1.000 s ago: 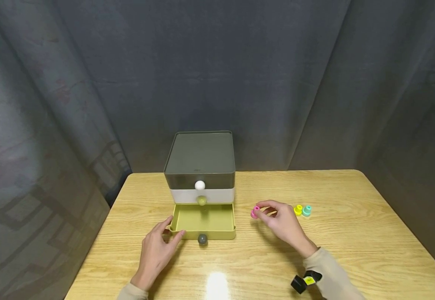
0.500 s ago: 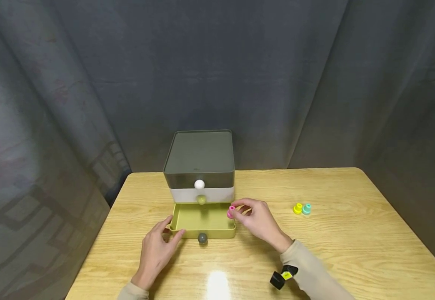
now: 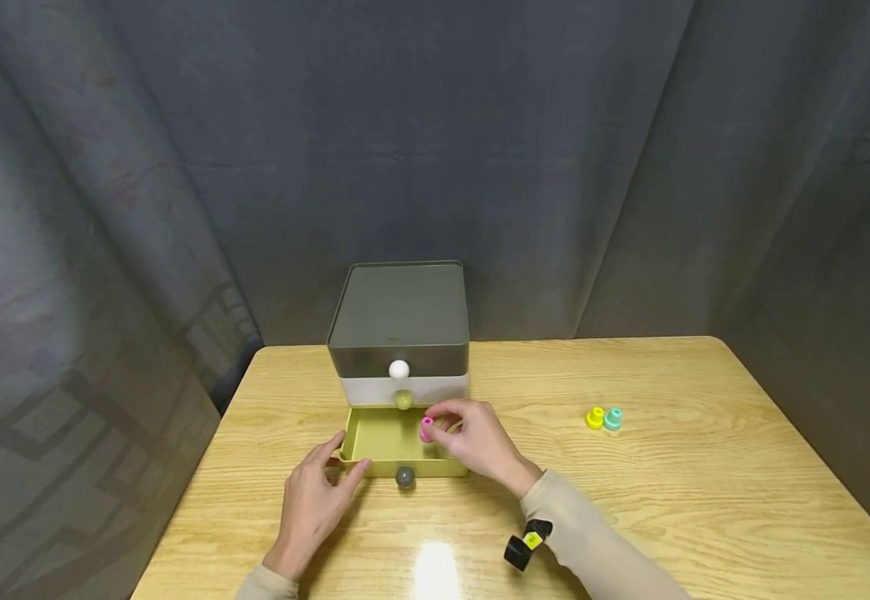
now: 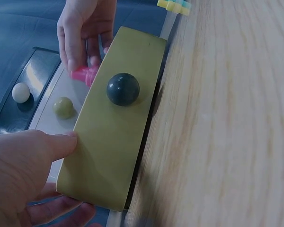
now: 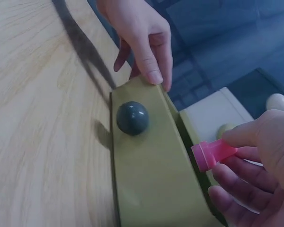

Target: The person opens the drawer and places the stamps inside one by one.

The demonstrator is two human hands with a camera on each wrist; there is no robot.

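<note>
The right hand (image 3: 480, 439) pinches a small pink plug-shaped piece (image 3: 427, 428) between thumb and fingers. In the right wrist view the pink piece (image 5: 212, 153) shows a wide round end and a narrower stem. It hangs over the pulled-out yellow-green bottom drawer (image 3: 435, 469), inside the rim. The left hand (image 3: 313, 500) holds the drawer's left front corner, with the thumb on the front edge, seen in the left wrist view, and the other fingers at the side. A dark ball knob (image 3: 405, 477) sits on the drawer front.
Above the drawer, the cabinet has a dark grey top (image 3: 401, 304), a white middle drawer (image 3: 363, 391) and knobs in white (image 3: 399, 369) and green (image 3: 402, 399). To the right, a yellow piece (image 3: 595, 418) and a turquoise piece (image 3: 612, 419) stand side by side on the wooden table (image 3: 705, 467).
The right hand has carried the pink piece leftward from the table beside the cabinet to over the drawer. The left hand has stayed at the drawer's corner.
</note>
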